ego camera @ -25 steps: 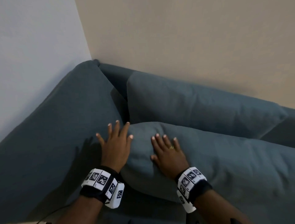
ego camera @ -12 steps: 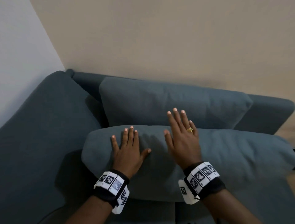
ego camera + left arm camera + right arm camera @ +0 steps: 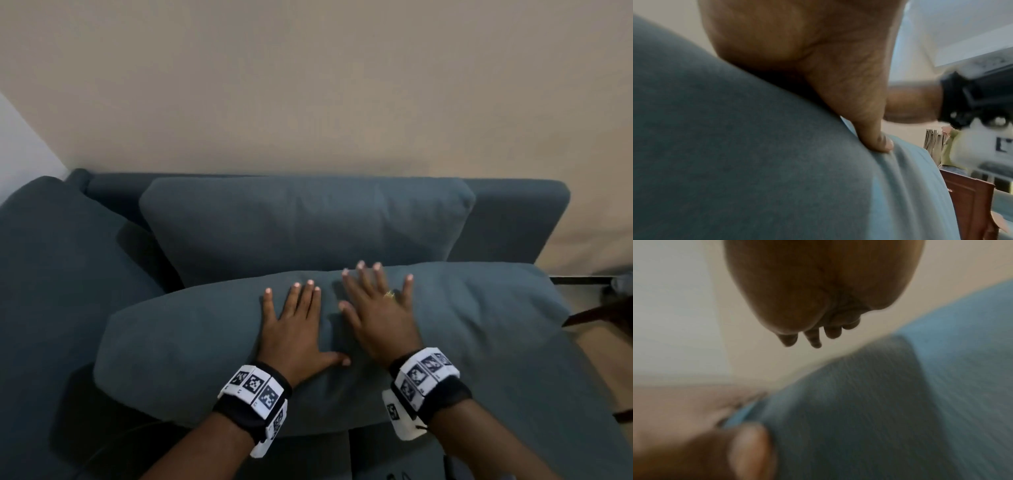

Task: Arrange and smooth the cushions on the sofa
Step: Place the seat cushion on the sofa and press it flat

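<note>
Up against the beige wall (image 3: 308, 85) sits the dark blue-grey sofa (image 3: 513, 212), and from where I'm watching the head cam, both hands are on the long loose cushion (image 3: 171, 349) lying across the seat. That cushion runs from near the left armrest cushion (image 3: 61, 257) almost to the sofa's right end, and its back edge is touching the back cushion (image 3: 301, 219), which leans upright against the backrest.

Left hand (image 3: 294, 329) is flat on top of the loose cushion, fingers straight and close together, thumb stuck out to the right. On the left wrist cam you can see the thumb (image 3: 871, 129) digging into the fabric and making a small dent with a few wrinkles beside it. It's pressing, not grabbing anything.

Right hand (image 3: 376, 315) is just beside the left one, fingers spread wide and straight, gold ring (image 3: 389, 294) on one finger. Its fingertips reach the back edge of the cushion. It looks blurry on the head cam. On the right wrist cam, the palm (image 3: 824, 288) seems to sit a bit above the cushion fabric (image 3: 879, 402), so I can't tell if it's actually touching. Either way it's open and holding nothing.

Both wrists wear black bands with white marker blocks (image 3: 255, 389). Off the sofa's right end there's some dark wooden furniture (image 3: 603, 311) on the floor, too cropped to identify.
</note>
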Action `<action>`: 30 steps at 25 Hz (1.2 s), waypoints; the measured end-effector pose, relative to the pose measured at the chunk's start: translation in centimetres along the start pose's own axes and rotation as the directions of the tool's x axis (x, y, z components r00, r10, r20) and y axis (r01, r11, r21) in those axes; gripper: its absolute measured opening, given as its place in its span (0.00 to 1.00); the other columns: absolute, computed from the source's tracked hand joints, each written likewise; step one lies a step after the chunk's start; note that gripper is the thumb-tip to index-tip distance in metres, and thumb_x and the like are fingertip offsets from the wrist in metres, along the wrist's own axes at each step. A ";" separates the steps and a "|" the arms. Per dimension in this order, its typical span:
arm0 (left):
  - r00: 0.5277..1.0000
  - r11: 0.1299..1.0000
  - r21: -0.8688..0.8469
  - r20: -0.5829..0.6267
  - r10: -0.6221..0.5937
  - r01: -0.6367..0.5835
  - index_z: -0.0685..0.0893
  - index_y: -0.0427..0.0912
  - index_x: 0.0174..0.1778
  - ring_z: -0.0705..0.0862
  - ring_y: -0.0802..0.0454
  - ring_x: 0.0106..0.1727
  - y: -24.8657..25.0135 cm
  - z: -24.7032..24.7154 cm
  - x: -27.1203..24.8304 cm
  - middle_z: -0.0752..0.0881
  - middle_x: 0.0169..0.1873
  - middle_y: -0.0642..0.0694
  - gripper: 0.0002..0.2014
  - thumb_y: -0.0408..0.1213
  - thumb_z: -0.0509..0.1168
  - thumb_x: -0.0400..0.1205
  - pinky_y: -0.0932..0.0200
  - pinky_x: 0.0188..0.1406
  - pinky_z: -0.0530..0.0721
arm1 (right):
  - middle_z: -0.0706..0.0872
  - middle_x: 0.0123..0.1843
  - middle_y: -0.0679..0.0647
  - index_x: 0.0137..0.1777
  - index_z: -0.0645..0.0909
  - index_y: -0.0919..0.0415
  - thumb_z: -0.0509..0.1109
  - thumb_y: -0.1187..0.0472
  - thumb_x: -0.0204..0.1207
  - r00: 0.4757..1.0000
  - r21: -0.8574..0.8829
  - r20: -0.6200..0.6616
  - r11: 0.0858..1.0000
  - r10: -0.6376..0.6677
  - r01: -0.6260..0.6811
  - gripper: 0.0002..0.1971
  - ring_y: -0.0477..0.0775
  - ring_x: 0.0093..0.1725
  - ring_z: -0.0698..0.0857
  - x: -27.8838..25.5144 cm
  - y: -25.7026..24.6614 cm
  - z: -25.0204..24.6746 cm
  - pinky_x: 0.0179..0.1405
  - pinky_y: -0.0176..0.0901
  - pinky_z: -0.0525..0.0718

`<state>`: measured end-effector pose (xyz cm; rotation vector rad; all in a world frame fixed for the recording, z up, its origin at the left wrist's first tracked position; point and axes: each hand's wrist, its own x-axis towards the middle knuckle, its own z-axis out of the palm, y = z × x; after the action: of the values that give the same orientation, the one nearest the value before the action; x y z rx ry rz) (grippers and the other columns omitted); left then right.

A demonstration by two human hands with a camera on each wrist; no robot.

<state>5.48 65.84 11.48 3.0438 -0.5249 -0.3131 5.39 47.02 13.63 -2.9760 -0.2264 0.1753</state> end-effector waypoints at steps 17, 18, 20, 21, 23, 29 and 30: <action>0.963 0.963 0.021 0.034 0.268 -0.269 0.26 0.49 0.86 0.25 0.43 0.86 16.3 -0.5 5.8 0.22 0.84 0.46 0.69 0.82 0.62 0.66 0.25 0.82 0.36 | 0.42 0.90 0.42 0.89 0.48 0.39 0.41 0.33 0.85 0.932 0.086 -0.210 0.955 0.296 -0.284 0.33 0.53 0.91 0.43 -2.6 18.8 -4.4 0.86 0.66 0.40; 0.960 0.960 0.017 0.034 0.278 -0.279 0.25 0.51 0.85 0.25 0.43 0.86 17.1 -0.7 6.3 0.23 0.84 0.46 0.68 0.82 0.62 0.66 0.24 0.81 0.37 | 0.42 0.91 0.43 0.89 0.48 0.38 0.44 0.34 0.86 0.921 0.073 -0.195 0.942 0.336 -0.328 0.32 0.55 0.91 0.42 -2.8 20.0 -4.3 0.86 0.68 0.40; 0.948 0.949 0.020 0.054 0.314 -0.315 0.25 0.55 0.85 0.27 0.44 0.87 17.9 -0.7 6.5 0.23 0.85 0.48 0.67 0.81 0.63 0.66 0.23 0.81 0.38 | 0.42 0.92 0.47 0.89 0.46 0.37 0.44 0.31 0.85 0.945 -0.005 0.033 0.946 0.324 -0.324 0.33 0.57 0.91 0.41 -3.2 22.1 -2.4 0.84 0.76 0.40; 0.942 0.944 0.017 0.070 0.329 -0.331 0.25 0.56 0.85 0.27 0.45 0.87 18.0 -0.6 6.6 0.23 0.85 0.50 0.66 0.81 0.63 0.66 0.23 0.81 0.38 | 0.44 0.92 0.47 0.89 0.46 0.37 0.44 0.31 0.84 0.943 0.024 0.075 0.945 0.325 -0.327 0.34 0.56 0.91 0.42 -3.1 23.1 -2.3 0.84 0.77 0.41; 0.937 0.938 0.018 0.059 0.345 -0.347 0.26 0.57 0.85 0.26 0.46 0.86 17.9 -0.6 7.1 0.23 0.84 0.52 0.63 0.82 0.59 0.68 0.24 0.82 0.38 | 0.46 0.91 0.45 0.88 0.50 0.38 0.45 0.31 0.85 0.918 0.136 -0.180 0.933 0.355 -0.334 0.33 0.54 0.91 0.44 -2.7 25.3 -5.0 0.85 0.72 0.41; 0.976 0.975 0.039 0.035 0.216 -0.217 0.31 0.64 0.86 0.33 0.49 0.88 13.5 -1.2 7.8 0.30 0.87 0.54 0.47 0.82 0.35 0.74 0.34 0.86 0.41 | 0.47 0.92 0.51 0.89 0.50 0.39 0.46 0.28 0.82 0.886 0.151 0.112 0.874 0.449 -0.462 0.36 0.63 0.90 0.49 -3.7 30.2 -3.9 0.83 0.73 0.59; 0.982 0.982 0.036 0.037 0.185 -0.186 0.31 0.65 0.86 0.34 0.49 0.89 12.3 -1.3 7.8 0.31 0.87 0.54 0.46 0.81 0.32 0.74 0.35 0.87 0.42 | 0.50 0.92 0.52 0.89 0.53 0.41 0.48 0.32 0.85 0.885 0.181 -0.025 0.872 0.466 -0.454 0.33 0.62 0.90 0.51 -3.3 30.8 -5.2 0.82 0.72 0.62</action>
<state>8.93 51.66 12.10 3.0006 -0.8194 -0.3501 7.16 15.69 14.17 -2.8010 0.4910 0.1365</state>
